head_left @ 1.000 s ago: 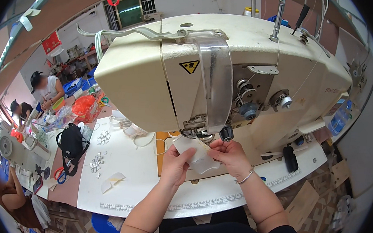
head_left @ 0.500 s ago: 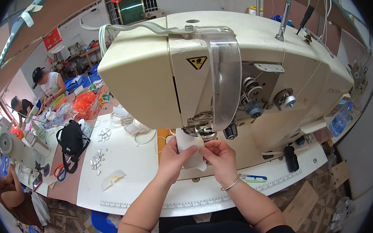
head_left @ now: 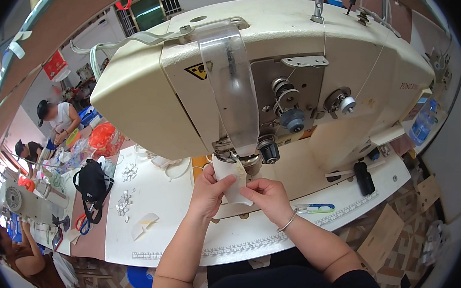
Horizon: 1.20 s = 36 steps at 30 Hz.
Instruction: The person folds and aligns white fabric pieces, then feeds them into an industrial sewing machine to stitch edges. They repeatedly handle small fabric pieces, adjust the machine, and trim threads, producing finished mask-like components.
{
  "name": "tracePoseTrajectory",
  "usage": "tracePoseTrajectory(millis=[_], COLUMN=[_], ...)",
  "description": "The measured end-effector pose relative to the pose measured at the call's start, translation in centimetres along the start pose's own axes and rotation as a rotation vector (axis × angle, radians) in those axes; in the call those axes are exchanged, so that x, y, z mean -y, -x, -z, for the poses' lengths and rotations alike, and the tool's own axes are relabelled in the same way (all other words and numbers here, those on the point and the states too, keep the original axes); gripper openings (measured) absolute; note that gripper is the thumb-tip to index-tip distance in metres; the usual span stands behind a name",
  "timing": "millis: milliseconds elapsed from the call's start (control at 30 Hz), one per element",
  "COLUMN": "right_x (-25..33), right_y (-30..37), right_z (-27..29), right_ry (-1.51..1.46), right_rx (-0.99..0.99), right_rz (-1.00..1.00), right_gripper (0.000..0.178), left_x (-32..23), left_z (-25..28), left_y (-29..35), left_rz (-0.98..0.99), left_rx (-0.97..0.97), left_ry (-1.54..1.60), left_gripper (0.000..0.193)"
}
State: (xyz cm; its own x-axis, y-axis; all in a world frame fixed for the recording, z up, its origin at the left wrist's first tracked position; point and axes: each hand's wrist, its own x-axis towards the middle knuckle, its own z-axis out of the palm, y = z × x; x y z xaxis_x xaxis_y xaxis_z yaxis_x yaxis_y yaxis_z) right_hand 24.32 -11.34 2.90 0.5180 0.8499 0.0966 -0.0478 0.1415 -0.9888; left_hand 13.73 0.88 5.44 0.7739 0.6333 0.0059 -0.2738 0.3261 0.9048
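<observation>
Right hand (head_left: 269,197) slid a bit away from left hand (head_left: 208,192) — each grip pinches the white piece (head_left: 227,169), which looks unfinished at the sewing machine (head_left: 271,44).

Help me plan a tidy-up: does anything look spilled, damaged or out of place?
White bits lie loose in two clusters on the table, with no container around them, so they look spilled, though perhaps set out deliberately. The piece held by the left hand and right hand has a yellowish mark; stain or stitching, I can't tell.
</observation>
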Motion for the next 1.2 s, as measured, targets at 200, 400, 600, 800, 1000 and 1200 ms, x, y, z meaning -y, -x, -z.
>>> tracePoseTrajectory(millis=[200, 400, 600, 800, 1000, 1200], right_x=[0.5, 0.7, 0.5, 0.4, 0.7, 1.0], right_y=[0.8, 0.7, -0.4, -0.8, -1.2, -1.5], right_z=[-0.5, -0.8, -1.7, -2.8, -2.9, -2.4], right_ry=[-0.064, -0.102, -0.071, -0.043, -0.009, -0.026], right_rx=[0.007, 0.021, -0.025, -0.081, -0.129, -0.153], right_rz=[0.067, 0.075, 0.094, 0.118, 0.127, 0.129], right_gripper=[0.015, 0.014, 0.015, 0.017, 0.018, 0.020], left_x=[-0.9, -1.3, -2.3, -2.9, -3.1, -1.9], left_z=[-0.6, -0.9, -0.5, 0.4, 0.0, 0.5], left_y=[0.3, 0.2, -0.8, -1.8, -2.0, -2.3], left_rz=[0.048, 0.036, 0.039, 0.072, 0.089, 0.072], left_rx=[0.033, 0.030, 0.050, 0.093, 0.075, 0.059], left_ry=[0.071, 0.066, 0.068, 0.012, 0.055, 0.174], left_gripper=[0.034, 0.032, 0.032, 0.029, 0.021, 0.022])
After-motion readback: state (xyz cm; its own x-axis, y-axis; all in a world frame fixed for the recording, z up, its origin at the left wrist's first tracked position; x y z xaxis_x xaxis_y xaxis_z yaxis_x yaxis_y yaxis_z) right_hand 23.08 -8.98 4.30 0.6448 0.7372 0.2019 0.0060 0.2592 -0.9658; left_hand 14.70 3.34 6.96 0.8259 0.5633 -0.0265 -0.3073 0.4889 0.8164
